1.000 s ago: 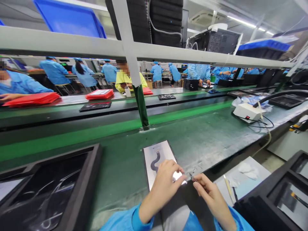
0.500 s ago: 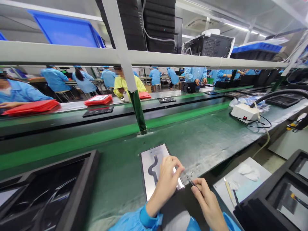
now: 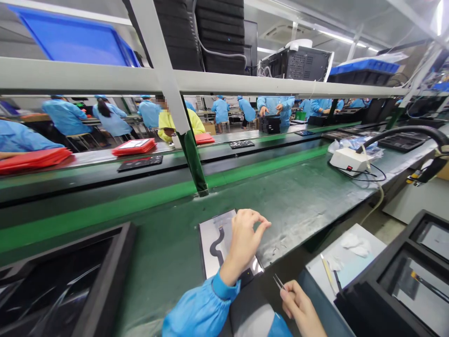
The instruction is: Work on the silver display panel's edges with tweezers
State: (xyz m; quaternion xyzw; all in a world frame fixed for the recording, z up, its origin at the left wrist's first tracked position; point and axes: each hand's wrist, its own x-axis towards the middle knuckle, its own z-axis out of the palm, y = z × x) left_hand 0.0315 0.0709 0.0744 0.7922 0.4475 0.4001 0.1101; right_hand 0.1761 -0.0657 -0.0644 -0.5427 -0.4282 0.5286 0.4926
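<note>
A flat silvery screen panel (image 3: 207,267) with a dark, S-shaped flex cable (image 3: 215,244) lies on the green bench. My left hand (image 3: 245,238) is over the panel's right part and covers some of it. Its thumb and forefinger are pinched together past the panel's right edge; anything between them is too small to make out. Below and to the right, off the bench's front edge, my right hand (image 3: 298,302) grips metal tweezers (image 3: 279,282). Their two tips stand slightly apart with nothing visible between them.
A black foam tray (image 3: 122,262) sits at left, and another black tray (image 3: 382,281) with panels at right. Beside it, a white board (image 3: 365,234) carries crumpled wipes. Farther along the bench stands a white box (image 3: 351,161) with a hose. A post (image 3: 192,161) rises behind the panel.
My right hand has drawn the tweezers down, away from my left hand. The left hand has lifted slightly, its fingers still pinched. The whole view has shifted a little.
</note>
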